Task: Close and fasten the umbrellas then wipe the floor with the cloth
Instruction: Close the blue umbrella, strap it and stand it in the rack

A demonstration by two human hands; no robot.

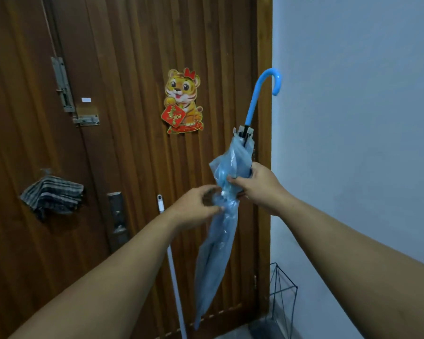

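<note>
Head view: you're facing a brown wooden door (137, 69) with vertical grooves, pale blue-grey wall (353, 118) on the right. On the door sit a cartoon tiger sticker (182, 101), a metal slide bolt (63, 86) up left, and a metal lock plate (118, 221) lower down. A striped grey cloth (52, 194) hangs on the door at left (bunched, folds drooping). A white pole (173, 265) leans against the door behind your left forearm. A dark wire stand (283, 297) sits in the lower right corner by the wall; only a sliver of floor shows at the bottom edge.

You hold the umbrella (220, 241) mid-air in front of the door's right side, between both hands. It's closed, with a translucent light blue canopy, wrinkled and loosely gathered around the shaft, and white rib tips bunched at the top near the handle. The blue hooked handle (262, 94) points up and slightly right, with the hook curling toward the wall. The long axis runs near vertical, tilted, with the tip down-left near the door's bottom.

Your right hand (257, 184) wraps around the canopy's upper middle, fingers closed on it. Your left hand (196, 209) is just below, fingers pinched on the canopy folds beside a small white snap. Whether the strap is fastened, can't tell.
</note>
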